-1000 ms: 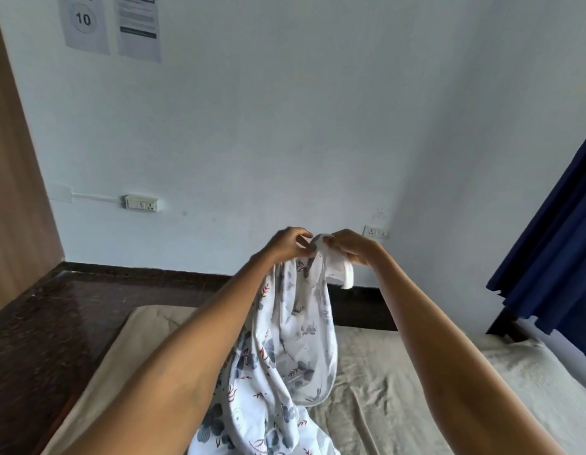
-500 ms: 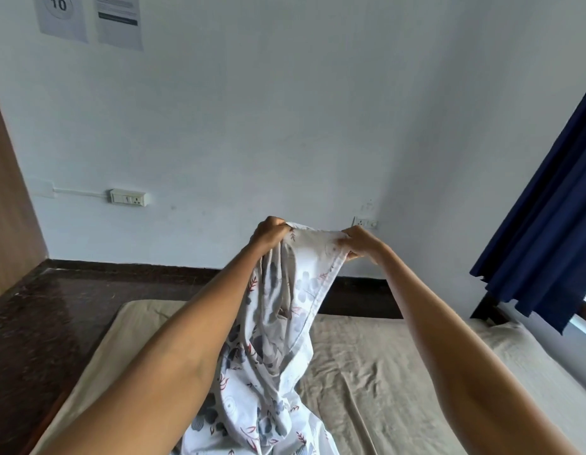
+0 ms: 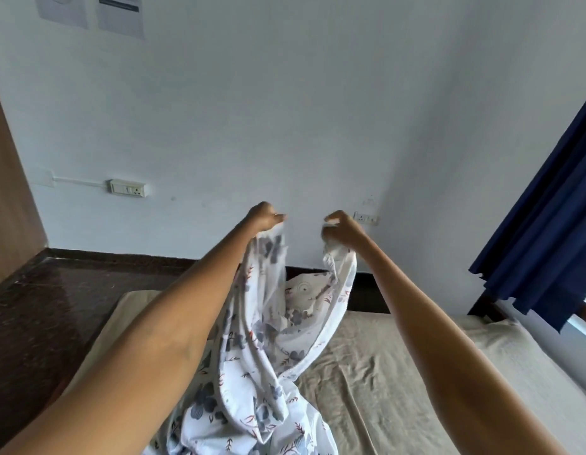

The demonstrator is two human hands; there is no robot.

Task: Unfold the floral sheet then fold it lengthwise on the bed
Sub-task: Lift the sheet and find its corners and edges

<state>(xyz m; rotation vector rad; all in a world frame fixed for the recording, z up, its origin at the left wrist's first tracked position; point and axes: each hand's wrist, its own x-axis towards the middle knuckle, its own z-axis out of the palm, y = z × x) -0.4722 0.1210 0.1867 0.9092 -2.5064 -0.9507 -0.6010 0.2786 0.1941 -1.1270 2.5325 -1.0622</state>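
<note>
The white floral sheet, printed with blue-grey leaves and red sprigs, hangs bunched from both raised hands down onto the bed. My left hand grips one part of its top edge. A short way to the right, my right hand grips another part of that edge. The cloth sags in a loop between the two hands. Its lower part lies crumpled on the beige bed cover near me.
A pale wall stands straight ahead with a socket strip at left and a small socket by my right hand. A dark blue curtain hangs at right. Dark stone floor and a wooden panel lie left.
My hands were together at the sheet's top a second ago. They have moved apart and higher, and the sheet's top edge has opened out between them.
</note>
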